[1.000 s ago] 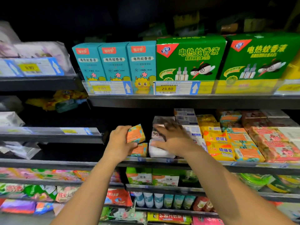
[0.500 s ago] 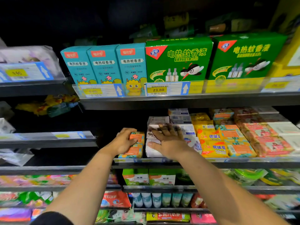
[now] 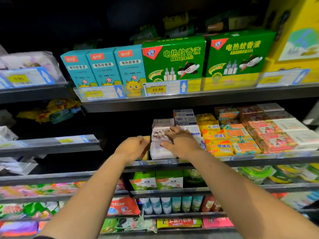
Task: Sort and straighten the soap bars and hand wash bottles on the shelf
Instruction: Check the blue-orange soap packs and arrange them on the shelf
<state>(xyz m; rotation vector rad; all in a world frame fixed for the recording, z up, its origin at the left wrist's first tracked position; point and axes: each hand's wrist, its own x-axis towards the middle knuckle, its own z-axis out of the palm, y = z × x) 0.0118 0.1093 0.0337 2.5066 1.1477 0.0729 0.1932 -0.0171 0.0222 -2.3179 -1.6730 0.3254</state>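
Boxed soap bars fill the middle shelf (image 3: pixel 259 156). My left hand (image 3: pixel 132 147) presses on the small orange soap boxes (image 3: pixel 146 147) stacked at the left end of the row; they are mostly hidden behind it. My right hand (image 3: pixel 179 142) lies flat with fingers spread on the white soap boxes (image 3: pixel 159 150) stacked right beside them. Further right stand yellow sulfur soap packs (image 3: pixel 219 145), orange-and-teal soap boxes (image 3: pixel 241 140), pink wrapped bars (image 3: pixel 271 137) and white bars (image 3: pixel 296 133).
Above sits a shelf of teal boxes (image 3: pixel 101 68) and green mosquito-liquid boxes (image 3: pixel 174 57) with price tags. Below are green-and-white boxes (image 3: pixel 155 181), a row of small bottles (image 3: pixel 165 205) and bagged goods. A separate shelf unit (image 3: pixel 51 144) stands to the left.
My left hand set the orange box it held down onto the orange stack and pushed it toward the white boxes. My right hand stayed on the white stack. The camera shifted right.
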